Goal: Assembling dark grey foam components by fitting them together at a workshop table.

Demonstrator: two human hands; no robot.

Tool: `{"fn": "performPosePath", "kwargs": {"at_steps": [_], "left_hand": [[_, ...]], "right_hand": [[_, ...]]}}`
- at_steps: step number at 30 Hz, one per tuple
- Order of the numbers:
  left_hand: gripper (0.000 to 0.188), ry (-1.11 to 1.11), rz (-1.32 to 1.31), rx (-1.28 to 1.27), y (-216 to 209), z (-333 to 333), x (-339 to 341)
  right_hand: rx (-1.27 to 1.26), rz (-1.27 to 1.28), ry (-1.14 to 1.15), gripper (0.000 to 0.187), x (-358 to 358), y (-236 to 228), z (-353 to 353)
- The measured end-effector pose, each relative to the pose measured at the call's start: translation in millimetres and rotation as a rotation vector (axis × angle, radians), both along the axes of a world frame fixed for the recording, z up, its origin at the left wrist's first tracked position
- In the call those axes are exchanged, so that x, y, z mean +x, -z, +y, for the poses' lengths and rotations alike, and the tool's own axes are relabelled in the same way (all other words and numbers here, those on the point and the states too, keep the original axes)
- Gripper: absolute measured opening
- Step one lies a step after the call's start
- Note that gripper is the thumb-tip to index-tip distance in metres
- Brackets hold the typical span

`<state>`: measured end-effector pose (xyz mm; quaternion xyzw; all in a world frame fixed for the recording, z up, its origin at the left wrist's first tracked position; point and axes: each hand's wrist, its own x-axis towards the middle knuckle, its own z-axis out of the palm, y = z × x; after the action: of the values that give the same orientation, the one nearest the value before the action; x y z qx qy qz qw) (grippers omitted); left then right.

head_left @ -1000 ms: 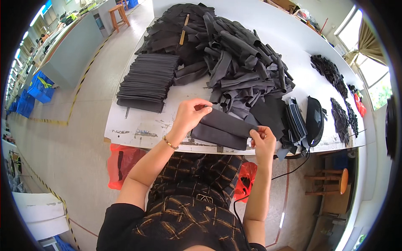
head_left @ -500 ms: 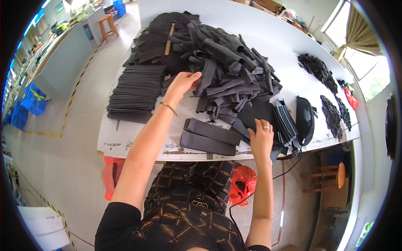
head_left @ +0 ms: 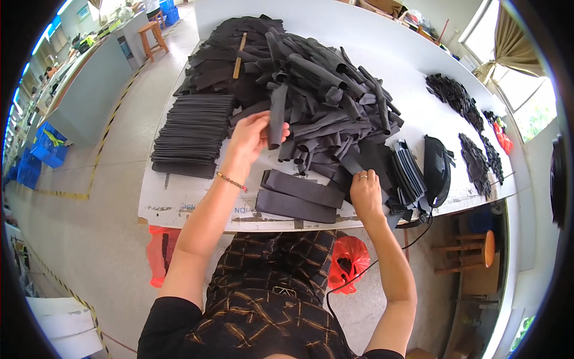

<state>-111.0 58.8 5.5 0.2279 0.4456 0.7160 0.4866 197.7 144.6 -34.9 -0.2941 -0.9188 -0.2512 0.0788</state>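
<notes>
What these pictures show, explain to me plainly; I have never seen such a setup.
No machine here: someone works bare-handed. The view comes from the left one of two wide fisheye cameras worn on that person's head, looking down, so straight edges bend. On the white table lie a neat stack of dark pieces, a loose dark heap and, near the front edge, two flat strips. The left hand holds a dark strip upright. The right hand is at more dark pieces; whether it grips one is unclear.
</notes>
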Motion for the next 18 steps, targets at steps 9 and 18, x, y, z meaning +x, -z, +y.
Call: {"fn": "performPosePath", "kwargs": {"at_steps": [9, 18], "left_hand": [[0.022, 0.156, -0.596, 0.065, 33.2, -29.0, 16.2], [0.016, 0.230, -0.558, 0.108, 31.7, -48.0, 38.4]], "right_hand": [[-0.213, 0.521, -0.121, 0.018, 19.7, -22.1, -3.3], [-0.743, 0.942, -0.151, 0.044, -5.2, -74.7, -75.1]]}}
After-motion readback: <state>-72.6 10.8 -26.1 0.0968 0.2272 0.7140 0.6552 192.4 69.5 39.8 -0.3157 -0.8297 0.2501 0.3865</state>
